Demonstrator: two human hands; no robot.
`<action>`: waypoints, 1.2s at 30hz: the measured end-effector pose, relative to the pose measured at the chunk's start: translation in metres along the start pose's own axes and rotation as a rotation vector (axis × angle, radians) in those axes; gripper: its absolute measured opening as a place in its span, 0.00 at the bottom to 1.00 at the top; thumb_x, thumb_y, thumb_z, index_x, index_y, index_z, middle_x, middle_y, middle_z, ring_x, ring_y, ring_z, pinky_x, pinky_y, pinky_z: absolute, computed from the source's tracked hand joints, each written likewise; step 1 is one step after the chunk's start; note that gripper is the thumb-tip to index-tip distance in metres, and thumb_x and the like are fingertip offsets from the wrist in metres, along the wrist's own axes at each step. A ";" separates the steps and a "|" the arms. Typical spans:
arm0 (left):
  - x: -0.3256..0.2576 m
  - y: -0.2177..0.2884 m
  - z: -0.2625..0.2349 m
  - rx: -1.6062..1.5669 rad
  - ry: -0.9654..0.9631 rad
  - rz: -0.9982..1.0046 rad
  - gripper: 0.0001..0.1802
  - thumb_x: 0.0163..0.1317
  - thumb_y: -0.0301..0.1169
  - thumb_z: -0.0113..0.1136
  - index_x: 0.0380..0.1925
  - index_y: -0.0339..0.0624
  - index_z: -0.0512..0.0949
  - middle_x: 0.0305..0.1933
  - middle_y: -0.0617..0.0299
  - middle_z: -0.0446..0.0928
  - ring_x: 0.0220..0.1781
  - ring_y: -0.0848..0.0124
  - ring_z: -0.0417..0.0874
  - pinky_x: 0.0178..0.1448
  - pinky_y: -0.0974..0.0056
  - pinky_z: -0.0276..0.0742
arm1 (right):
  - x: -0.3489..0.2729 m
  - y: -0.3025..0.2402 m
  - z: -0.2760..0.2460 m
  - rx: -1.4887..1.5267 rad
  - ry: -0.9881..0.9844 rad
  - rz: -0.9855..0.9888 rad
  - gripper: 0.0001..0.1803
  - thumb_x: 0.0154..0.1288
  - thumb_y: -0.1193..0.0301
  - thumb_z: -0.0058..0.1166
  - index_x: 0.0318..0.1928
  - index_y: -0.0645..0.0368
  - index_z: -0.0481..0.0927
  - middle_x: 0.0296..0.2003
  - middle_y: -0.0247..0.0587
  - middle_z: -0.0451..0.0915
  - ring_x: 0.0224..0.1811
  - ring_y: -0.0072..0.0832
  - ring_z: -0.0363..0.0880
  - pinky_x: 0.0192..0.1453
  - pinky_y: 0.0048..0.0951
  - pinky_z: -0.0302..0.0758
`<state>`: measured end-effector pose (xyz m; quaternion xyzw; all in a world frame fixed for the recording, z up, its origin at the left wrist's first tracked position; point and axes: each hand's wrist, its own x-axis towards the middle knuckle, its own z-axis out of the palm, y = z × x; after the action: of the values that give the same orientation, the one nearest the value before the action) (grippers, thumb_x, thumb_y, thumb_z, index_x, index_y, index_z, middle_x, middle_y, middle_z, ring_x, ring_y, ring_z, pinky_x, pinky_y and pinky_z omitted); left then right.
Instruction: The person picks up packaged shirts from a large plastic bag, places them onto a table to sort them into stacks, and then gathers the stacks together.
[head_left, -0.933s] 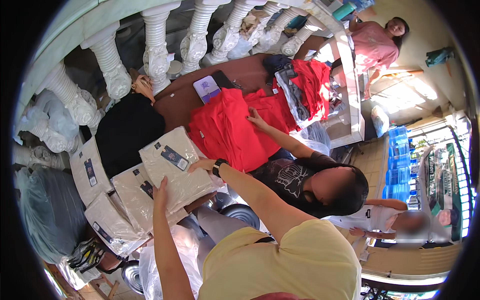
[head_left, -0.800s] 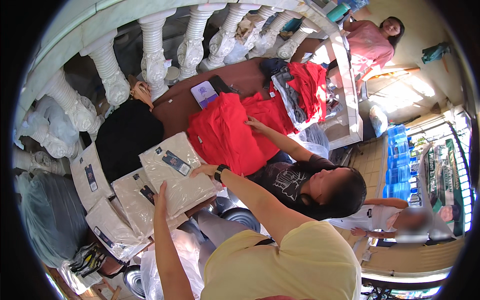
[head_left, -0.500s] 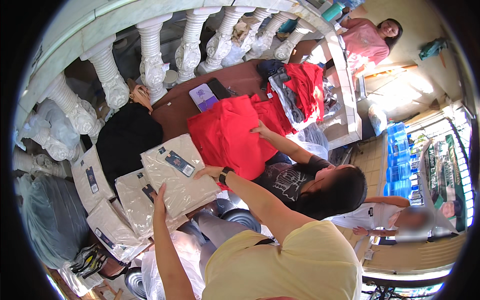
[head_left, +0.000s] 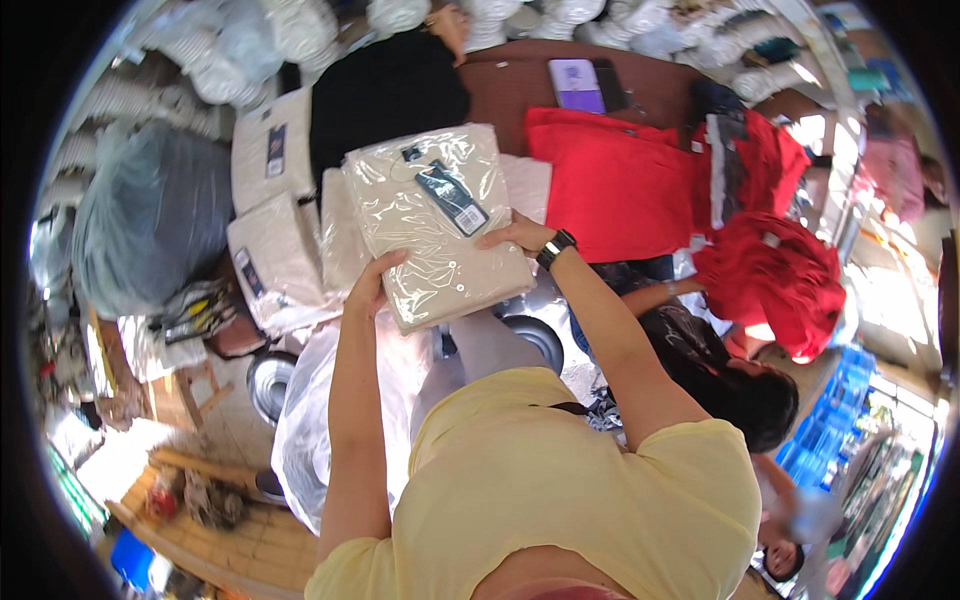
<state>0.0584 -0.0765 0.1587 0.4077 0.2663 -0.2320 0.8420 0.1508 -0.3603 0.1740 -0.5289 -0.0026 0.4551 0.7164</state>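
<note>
A folded beige garment in a clear plastic bag [head_left: 425, 270], with a dark hang tag on its front, is held up before me. My left hand [head_left: 374, 283] grips its lower left edge, fingers partly tucked behind it. On the right edge my right hand [head_left: 520, 235], below a dark wristwatch, has its thumb on top and the other fingers underneath. More bagged beige garments [head_left: 275, 245] lie on the table just left of it, some with similar tags. Behind the held package is a heap of black cloth [head_left: 390, 95].
Red garments [head_left: 610, 190] lie on the brown tabletop [head_left: 500, 85] to the right. A co-worker beside me handles a red garment [head_left: 775, 280]. A purple and white box [head_left: 577, 87] sits farther back. A big plastic-wrapped bundle [head_left: 150, 220] stands at the left, a white plastic bag [head_left: 310, 430] below.
The bagged garment has come up off the others, toward me, between both hands. My view has turned. The co-worker has lifted a red garment off the table.
</note>
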 end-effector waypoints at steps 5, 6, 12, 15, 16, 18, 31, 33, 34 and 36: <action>-0.065 -0.022 -0.079 -0.144 0.101 0.060 0.34 0.47 0.39 0.66 0.53 0.31 0.71 0.47 0.50 0.79 0.48 0.59 0.81 0.53 0.60 0.78 | 0.008 0.003 0.079 -0.139 -0.062 0.021 0.47 0.43 0.77 0.72 0.65 0.62 0.60 0.56 0.47 0.73 0.57 0.34 0.74 0.58 0.36 0.74; -0.080 -0.025 -0.092 -0.132 0.046 0.033 0.37 0.45 0.40 0.65 0.54 0.31 0.70 0.47 0.48 0.78 0.46 0.58 0.82 0.52 0.59 0.78 | 0.010 -0.004 0.097 -0.206 -0.096 -0.046 0.51 0.40 0.74 0.75 0.64 0.63 0.58 0.56 0.49 0.73 0.60 0.35 0.71 0.63 0.34 0.69; -0.175 -0.045 -0.096 -0.290 0.202 0.129 0.39 0.44 0.41 0.64 0.56 0.31 0.68 0.49 0.47 0.77 0.45 0.56 0.82 0.53 0.56 0.80 | -0.002 -0.032 0.201 -0.613 -0.123 0.020 0.56 0.52 0.42 0.63 0.65 0.72 0.51 0.57 0.65 0.68 0.60 0.44 0.70 0.65 0.35 0.65; -0.188 -0.059 -0.107 -0.368 0.219 0.177 0.39 0.45 0.41 0.63 0.57 0.31 0.68 0.49 0.47 0.77 0.45 0.56 0.82 0.53 0.56 0.80 | -0.009 -0.031 0.222 -0.631 -0.237 -0.072 0.57 0.55 0.35 0.52 0.64 0.75 0.51 0.56 0.69 0.67 0.60 0.47 0.70 0.64 0.36 0.65; -0.194 -0.063 -0.108 -0.390 0.225 0.197 0.39 0.45 0.41 0.63 0.57 0.31 0.68 0.49 0.47 0.77 0.45 0.56 0.82 0.53 0.56 0.80 | -0.012 -0.032 0.224 -0.606 -0.288 -0.165 0.53 0.60 0.36 0.48 0.65 0.73 0.51 0.57 0.63 0.68 0.61 0.44 0.68 0.63 0.35 0.66; -0.206 -0.072 -0.112 -0.438 0.244 0.233 0.39 0.45 0.42 0.63 0.57 0.32 0.68 0.50 0.47 0.77 0.46 0.56 0.82 0.53 0.56 0.80 | -0.008 -0.033 0.218 -0.480 -0.383 -0.125 0.50 0.62 0.38 0.46 0.65 0.71 0.53 0.57 0.63 0.68 0.59 0.43 0.70 0.63 0.35 0.66; -0.316 -0.177 -0.103 -0.730 0.445 0.308 0.39 0.46 0.43 0.63 0.57 0.33 0.67 0.50 0.48 0.77 0.46 0.56 0.82 0.53 0.55 0.79 | 0.139 0.100 0.050 -0.872 0.781 0.371 0.54 0.39 0.40 0.67 0.57 0.70 0.66 0.57 0.60 0.70 0.56 0.48 0.74 0.61 0.42 0.69; -0.326 -0.188 -0.099 -0.764 0.469 0.309 0.39 0.46 0.43 0.62 0.57 0.34 0.67 0.51 0.48 0.76 0.46 0.56 0.81 0.53 0.55 0.79 | 0.145 0.100 0.050 -0.652 0.700 0.261 0.51 0.37 0.44 0.71 0.54 0.70 0.69 0.55 0.60 0.72 0.53 0.45 0.76 0.59 0.39 0.71; -0.331 -0.193 -0.095 -0.776 0.481 0.312 0.39 0.46 0.44 0.62 0.58 0.34 0.67 0.51 0.48 0.76 0.47 0.56 0.81 0.53 0.55 0.79 | 0.149 0.099 0.052 -0.560 0.623 0.171 0.49 0.37 0.46 0.72 0.53 0.70 0.71 0.55 0.61 0.73 0.52 0.44 0.77 0.58 0.38 0.72; -0.336 -0.200 -0.091 -0.790 0.495 0.318 0.39 0.46 0.44 0.62 0.58 0.34 0.67 0.51 0.48 0.76 0.47 0.56 0.81 0.54 0.55 0.79 | 0.151 0.099 0.052 -0.498 0.418 0.097 0.45 0.39 0.46 0.71 0.49 0.72 0.74 0.54 0.66 0.72 0.53 0.46 0.77 0.58 0.39 0.72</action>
<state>-0.3386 -0.0560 0.2122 0.1358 0.4604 0.1220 0.8687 0.1497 -0.2197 0.0495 -0.7694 0.0583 0.3557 0.5274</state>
